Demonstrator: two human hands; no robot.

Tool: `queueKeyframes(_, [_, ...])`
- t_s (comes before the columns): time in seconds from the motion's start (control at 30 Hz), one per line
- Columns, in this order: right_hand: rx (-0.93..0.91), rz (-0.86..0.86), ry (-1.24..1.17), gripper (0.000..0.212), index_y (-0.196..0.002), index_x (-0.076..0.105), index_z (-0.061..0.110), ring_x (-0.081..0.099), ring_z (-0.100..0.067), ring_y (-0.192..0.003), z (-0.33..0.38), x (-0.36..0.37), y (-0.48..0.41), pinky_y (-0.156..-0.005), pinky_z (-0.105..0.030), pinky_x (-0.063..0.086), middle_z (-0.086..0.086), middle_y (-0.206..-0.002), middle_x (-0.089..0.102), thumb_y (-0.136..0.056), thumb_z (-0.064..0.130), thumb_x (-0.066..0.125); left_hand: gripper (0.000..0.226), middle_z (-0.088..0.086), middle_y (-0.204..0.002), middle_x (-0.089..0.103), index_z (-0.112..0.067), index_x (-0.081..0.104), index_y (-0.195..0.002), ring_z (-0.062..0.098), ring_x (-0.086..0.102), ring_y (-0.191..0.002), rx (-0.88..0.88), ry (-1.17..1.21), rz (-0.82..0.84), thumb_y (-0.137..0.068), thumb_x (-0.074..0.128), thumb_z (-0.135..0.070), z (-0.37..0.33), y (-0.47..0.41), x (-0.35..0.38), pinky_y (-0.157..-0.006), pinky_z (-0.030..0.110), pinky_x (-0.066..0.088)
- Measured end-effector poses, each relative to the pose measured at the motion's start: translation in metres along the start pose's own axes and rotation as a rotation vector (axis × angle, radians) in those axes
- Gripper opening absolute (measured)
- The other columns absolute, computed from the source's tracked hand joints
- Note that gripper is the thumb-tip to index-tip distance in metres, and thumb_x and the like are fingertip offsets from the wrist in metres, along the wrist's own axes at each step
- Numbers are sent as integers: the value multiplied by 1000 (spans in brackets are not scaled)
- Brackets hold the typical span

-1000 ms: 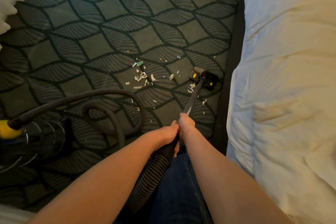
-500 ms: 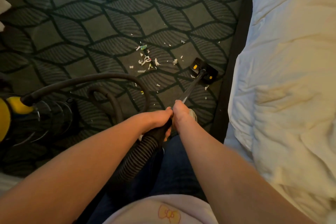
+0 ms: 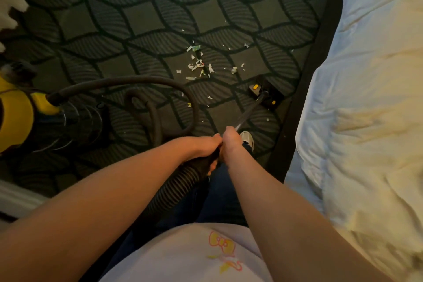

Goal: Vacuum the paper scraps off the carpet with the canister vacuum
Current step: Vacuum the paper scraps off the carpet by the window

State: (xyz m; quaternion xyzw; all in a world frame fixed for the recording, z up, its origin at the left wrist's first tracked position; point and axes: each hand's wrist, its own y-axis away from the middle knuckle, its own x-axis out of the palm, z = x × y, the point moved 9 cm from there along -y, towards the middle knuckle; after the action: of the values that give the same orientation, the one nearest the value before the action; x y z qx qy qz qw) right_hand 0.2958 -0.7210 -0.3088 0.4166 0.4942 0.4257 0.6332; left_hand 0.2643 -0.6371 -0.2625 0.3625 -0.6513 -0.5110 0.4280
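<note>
Pulled back along the white-quilted bed (image 3: 366,75), the black floor nozzle with yellow pedals (image 3: 265,95) has cleared the bits beside it. The left hand (image 3: 203,146) and right hand (image 3: 231,142) both clench the silver metal wand (image 3: 246,117). Most of the white paper scraps (image 3: 196,66) remain on the dark leaf-patterned carpet (image 3: 137,18), to the nozzle's left.

Single head-worn view, wide-angle, looking steeply down onto carpet (image 3: 137,18); bed (image 3: 366,75) along right edge.
</note>
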Motion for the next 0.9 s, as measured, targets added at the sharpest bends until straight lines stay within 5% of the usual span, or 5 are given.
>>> queueKeyframes(0.1, [33,19,-38,25,-92,54,6,65,-32,-96,-6,4,10,-84,-41,51,-14,-94,66,-96,29,46,68,9,-58,47,-6,49,-78,19,46,-50,0,-6,-9,-100,12,-58,4,7,-5,-53,29,46])
queueKeyframes(0.4, [48,37,-73,21,-106,53,7,60,-30,-90,-15,12,21,-85,-41,50,-14,-87,58,-98,25,46,68,7,-57,50,-6,51,-82,18,48,-49,-34,-64,7,-100,13,-59,16,16,-18,-51,28,47])
queueKeyframes(0.73, [53,1,-146,35,-112,61,2,67,-32,-85,-23,30,30,-87,-48,56,-15,-87,67,-91,25,45,68,6,-56,47,-6,49,-77,16,46,-48,-46,-117,56,-100,13,-58,17,36,-31,-46,25,46])
queueKeyframes(0.9, [-3,7,-258,25,-97,55,5,65,-30,-80,6,45,49,-88,-47,56,-12,-77,63,-97,28,45,67,4,-52,48,-7,49,-77,15,47,-43,10,-159,28,-99,17,-62,-2,49,-61,-45,23,47])
